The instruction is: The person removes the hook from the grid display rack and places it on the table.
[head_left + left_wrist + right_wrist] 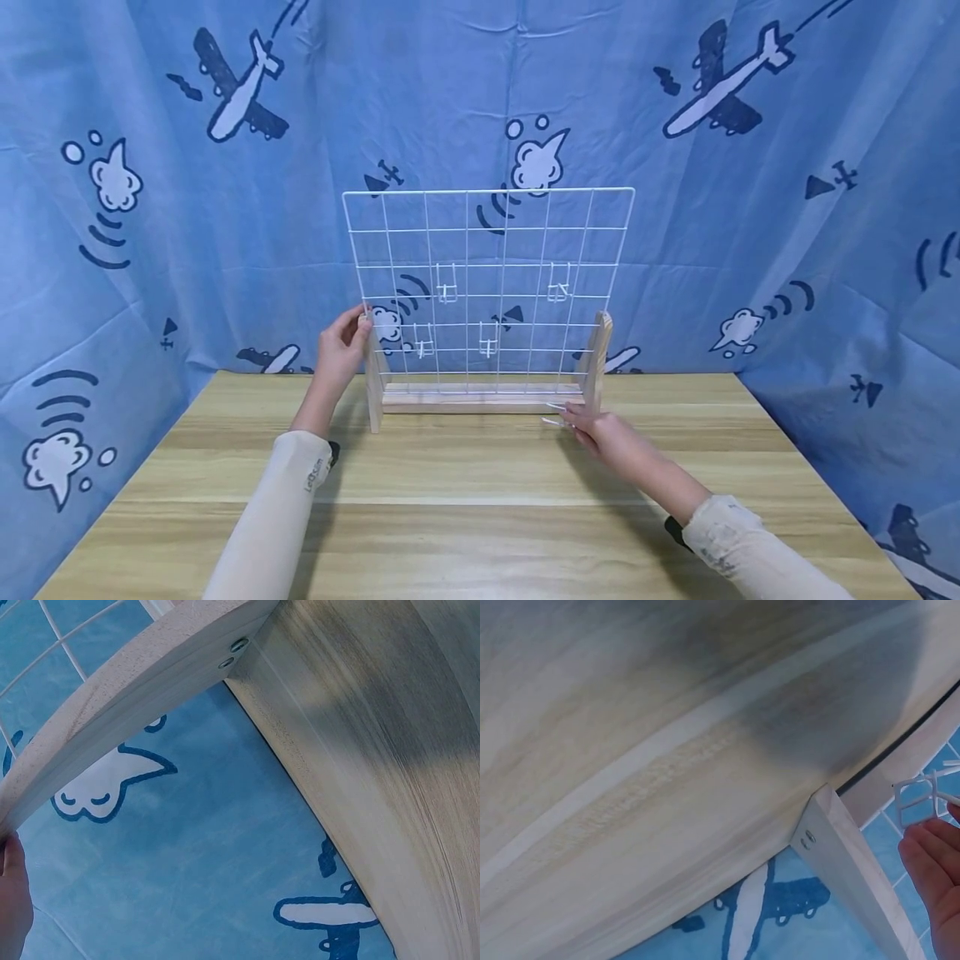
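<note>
A white wire grid panel (487, 266) stands upright in a wooden stand (480, 403) with a post at either side. My left hand (341, 350) grips the top of the left post (374, 375), thumb and fingers about its edge. In the left wrist view only part of that hand (13, 900) shows, against the post's end. Low in front of the right post (598, 358), my right hand (607, 433) pinches a white wire hook (556, 422). The hook's square frame (917, 801) sticks out past the fingertips in the right wrist view.
Several similar white hooks hang on the grid, among them an upper right one (558, 290) and a lower left one (424, 347). The stand rests toward the back of a wooden table (465, 533). A blue patterned curtain (420, 100) surrounds the table's back and sides.
</note>
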Available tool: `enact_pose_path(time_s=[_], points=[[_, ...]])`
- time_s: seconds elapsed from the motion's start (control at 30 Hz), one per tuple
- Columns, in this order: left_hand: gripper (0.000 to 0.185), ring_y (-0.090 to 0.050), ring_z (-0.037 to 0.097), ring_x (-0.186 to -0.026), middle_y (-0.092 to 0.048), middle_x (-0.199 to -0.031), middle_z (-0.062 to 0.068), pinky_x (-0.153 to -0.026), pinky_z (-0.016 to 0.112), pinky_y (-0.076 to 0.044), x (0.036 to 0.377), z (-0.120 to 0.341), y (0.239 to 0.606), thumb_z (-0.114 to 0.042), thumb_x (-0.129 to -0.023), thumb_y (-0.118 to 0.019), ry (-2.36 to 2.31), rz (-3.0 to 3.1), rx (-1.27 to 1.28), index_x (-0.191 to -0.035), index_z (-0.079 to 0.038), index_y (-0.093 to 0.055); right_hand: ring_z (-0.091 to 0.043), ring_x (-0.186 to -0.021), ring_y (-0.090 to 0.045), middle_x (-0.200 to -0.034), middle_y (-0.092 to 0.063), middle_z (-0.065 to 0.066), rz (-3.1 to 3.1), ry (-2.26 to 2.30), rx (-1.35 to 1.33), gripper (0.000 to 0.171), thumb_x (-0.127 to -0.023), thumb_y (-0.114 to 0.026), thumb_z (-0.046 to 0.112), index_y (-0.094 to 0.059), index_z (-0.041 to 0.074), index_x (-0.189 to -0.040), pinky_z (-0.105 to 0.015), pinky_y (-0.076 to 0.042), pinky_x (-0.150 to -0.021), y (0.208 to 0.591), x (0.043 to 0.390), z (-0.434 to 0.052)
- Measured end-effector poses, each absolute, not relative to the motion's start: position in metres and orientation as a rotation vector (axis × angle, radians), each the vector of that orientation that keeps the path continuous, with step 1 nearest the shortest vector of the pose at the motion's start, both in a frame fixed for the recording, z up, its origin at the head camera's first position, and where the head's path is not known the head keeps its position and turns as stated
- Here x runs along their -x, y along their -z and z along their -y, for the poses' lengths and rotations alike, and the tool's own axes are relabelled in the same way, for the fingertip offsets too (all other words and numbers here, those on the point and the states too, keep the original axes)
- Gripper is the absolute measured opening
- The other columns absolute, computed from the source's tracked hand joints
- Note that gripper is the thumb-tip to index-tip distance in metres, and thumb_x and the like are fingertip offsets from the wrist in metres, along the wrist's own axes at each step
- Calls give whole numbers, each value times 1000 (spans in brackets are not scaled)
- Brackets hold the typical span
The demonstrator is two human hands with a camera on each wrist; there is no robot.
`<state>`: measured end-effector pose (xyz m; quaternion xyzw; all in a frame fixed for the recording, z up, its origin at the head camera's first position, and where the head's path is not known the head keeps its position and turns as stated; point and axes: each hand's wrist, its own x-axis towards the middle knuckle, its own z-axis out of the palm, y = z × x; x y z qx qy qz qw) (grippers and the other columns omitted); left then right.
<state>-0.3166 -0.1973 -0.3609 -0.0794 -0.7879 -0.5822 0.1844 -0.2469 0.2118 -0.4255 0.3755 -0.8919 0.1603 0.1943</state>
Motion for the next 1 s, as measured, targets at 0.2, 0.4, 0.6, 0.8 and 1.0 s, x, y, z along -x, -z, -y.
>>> enact_pose_path(time_s=[0.2,0.4,0.6,0.8,1.0], points=[[40,-52,28,-124,-53,-136,18,-104,34,-44,315,196,360,-13,-101,-50,1657,2213,230,-139,-1,-48,-42,-99,-64,-109,-66,-27,2488,-415,-1105,27,-77,-71,-13,-69,-10,-104,-45,-57,-78,433,252,-210],[41,-52,29,-123,-53,-135,20,-104,36,-44,314,196,359,-12,-100,-50,1648,2209,236,-139,0,-47,-43,-100,-63,-111,-65,-29,2526,-353,-1105,27,-79,-71,-8,-70,-7,-106,-44,-58,-76,437,254,-210],[41,-51,30,-125,-53,-136,20,-105,35,-43,316,196,360,-13,-100,-50,1660,2198,258,-139,1,-47,-42,-95,-66,-111,-65,-27,2533,-306,-1090,27,-80,-72,-5,-71,-4,-107,-41,-59,-71,439,256,-209],[42,-50,30,-125,-52,-136,20,-105,35,-42,317,197,360,-14,-101,-49,1650,2204,261,-139,1,-46,-42,-92,-66,-112,-65,-27,2547,-246,-1067,26,-82,-70,-4,-69,-6,-108,-43,-59,-71,438,255,-205],[41,-52,30,-123,-53,-135,19,-104,34,-43,317,198,361,-13,-101,-49,1641,2210,243,-139,0,-47,-42,-92,-66,-114,-64,-27,2552,-163,-1089,27,-85,-69,0,-68,-7,-111,-43,-59,-69,439,252,-204]])
